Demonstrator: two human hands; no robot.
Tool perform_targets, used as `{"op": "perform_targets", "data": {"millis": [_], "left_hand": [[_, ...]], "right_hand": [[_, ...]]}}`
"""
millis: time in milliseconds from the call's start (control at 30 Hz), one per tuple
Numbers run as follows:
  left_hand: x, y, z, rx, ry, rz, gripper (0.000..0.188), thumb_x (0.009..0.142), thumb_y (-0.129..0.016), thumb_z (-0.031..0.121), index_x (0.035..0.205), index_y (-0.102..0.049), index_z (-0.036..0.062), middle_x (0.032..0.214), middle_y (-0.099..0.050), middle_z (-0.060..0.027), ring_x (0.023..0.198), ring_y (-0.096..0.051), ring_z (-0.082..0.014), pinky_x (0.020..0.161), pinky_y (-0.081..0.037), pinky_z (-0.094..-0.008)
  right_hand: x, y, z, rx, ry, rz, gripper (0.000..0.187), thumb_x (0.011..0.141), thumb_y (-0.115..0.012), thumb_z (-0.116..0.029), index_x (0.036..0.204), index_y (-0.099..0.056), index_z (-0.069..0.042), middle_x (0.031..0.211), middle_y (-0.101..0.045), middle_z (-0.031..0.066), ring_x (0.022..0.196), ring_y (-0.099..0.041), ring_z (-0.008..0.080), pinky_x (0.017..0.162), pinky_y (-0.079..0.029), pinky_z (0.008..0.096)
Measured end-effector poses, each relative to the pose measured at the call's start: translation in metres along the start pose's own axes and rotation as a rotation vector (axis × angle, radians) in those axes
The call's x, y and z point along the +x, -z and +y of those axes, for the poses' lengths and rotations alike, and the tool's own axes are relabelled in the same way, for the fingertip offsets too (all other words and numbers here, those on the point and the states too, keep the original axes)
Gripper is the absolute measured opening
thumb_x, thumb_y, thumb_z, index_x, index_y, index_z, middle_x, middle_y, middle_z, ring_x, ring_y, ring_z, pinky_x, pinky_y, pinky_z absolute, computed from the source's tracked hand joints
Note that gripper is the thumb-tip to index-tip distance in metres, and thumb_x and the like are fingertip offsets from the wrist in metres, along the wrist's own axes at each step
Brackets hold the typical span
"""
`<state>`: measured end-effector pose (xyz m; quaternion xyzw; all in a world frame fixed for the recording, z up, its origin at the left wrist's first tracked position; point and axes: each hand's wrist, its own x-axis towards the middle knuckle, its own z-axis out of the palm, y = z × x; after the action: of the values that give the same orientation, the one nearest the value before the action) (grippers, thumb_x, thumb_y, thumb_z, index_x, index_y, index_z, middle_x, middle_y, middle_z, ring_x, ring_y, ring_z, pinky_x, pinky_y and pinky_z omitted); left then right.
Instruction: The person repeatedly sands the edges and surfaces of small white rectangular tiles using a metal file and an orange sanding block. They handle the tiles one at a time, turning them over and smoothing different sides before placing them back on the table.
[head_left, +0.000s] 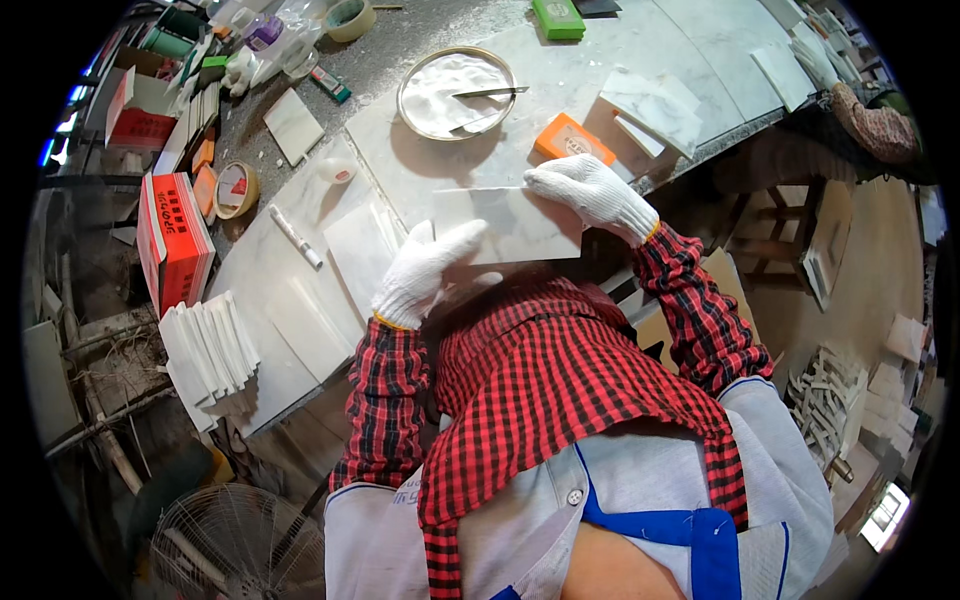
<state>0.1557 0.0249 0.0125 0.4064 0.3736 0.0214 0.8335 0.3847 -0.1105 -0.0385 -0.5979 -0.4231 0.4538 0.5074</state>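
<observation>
A thin pale marble-look tile [520, 228] is held up above the near edge of the work table, in front of my apron. My right hand [590, 195], in a white knit glove, pinches its upper right corner. At the tile's left end is my gloved left hand [425, 270], with some fingers over the face and one showing below the lower edge; its exact grip is partly hidden. Beyond the tile sits a round tin of white powder [455, 92] with a metal blade [490, 92] lying across it. An orange box [573, 138] stands just past my right hand.
White tiles [365, 250] lie beside my left hand, with a row of leaning tiles [210, 345] farther left. A white marker [296, 237], a red box [175, 240] and a green box [558, 18] are on the table [690, 30]. A fan [235, 545] stands lower left; another person's sleeve [870, 125] shows right.
</observation>
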Motion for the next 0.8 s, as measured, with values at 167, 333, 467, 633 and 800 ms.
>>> {"op": "perform_targets", "data": {"millis": [167,333,467,633,800], "left_hand": [[0.004,-0.012,-0.028,-0.112,-0.106,0.209,0.012,0.099,-0.068,0.008,0.106,-0.063,-0.0005,0.079,-0.054,0.0026,0.068,-0.055,-0.0071,0.077,-0.065,-0.0439],[0.014,-0.011,-0.049,-0.122,-0.185,0.209,0.027,0.096,-0.071,0.010,0.115,-0.062,-0.0078,0.096,-0.065,-0.0072,0.078,-0.066,-0.0139,0.073,-0.065,-0.0351],[0.018,-0.015,-0.049,-0.032,-0.185,0.259,0.024,0.096,-0.071,0.010,0.113,-0.062,-0.0051,0.089,-0.064,-0.0030,0.077,-0.065,-0.0124,0.075,-0.064,-0.0370],[0.023,-0.015,-0.058,-0.028,-0.227,0.295,0.035,0.094,-0.073,0.011,0.122,-0.063,-0.0062,0.103,-0.071,-0.0099,0.085,-0.071,-0.0175,0.072,-0.060,-0.0303],[0.035,0.016,-0.093,0.047,-0.432,0.213,0.041,0.094,-0.071,0.010,0.131,-0.060,-0.0044,0.116,-0.071,-0.0115,0.097,-0.069,-0.0178,0.084,-0.057,-0.0293]], "right_hand": [[0.003,0.017,-0.015,-0.502,0.108,0.507,0.029,0.093,-0.070,-0.035,0.107,-0.077,-0.010,0.100,-0.074,0.0104,0.097,-0.069,0.0276,0.087,-0.053,0.0351],[-0.006,0.022,0.015,-1.198,0.281,0.463,0.046,0.087,-0.074,-0.034,0.129,-0.064,-0.018,0.128,-0.062,0.0089,0.117,-0.058,0.0334,0.094,-0.052,0.0449],[-0.009,0.012,0.031,-1.138,0.192,0.441,0.056,0.086,-0.076,-0.032,0.137,-0.056,-0.018,0.130,-0.059,0.0135,0.115,-0.058,0.0364,0.095,-0.050,0.0484],[-0.016,0.012,0.011,-0.939,0.206,0.628,0.048,0.090,-0.071,-0.027,0.135,-0.058,-0.016,0.129,-0.059,0.0155,0.112,-0.060,0.0377,0.095,-0.050,0.0464],[-0.023,-0.074,-0.067,-0.877,0.493,0.452,0.046,0.085,-0.072,-0.025,0.129,-0.061,-0.015,0.126,-0.058,0.0150,0.111,-0.060,0.0345,0.096,-0.048,0.0459]]}}
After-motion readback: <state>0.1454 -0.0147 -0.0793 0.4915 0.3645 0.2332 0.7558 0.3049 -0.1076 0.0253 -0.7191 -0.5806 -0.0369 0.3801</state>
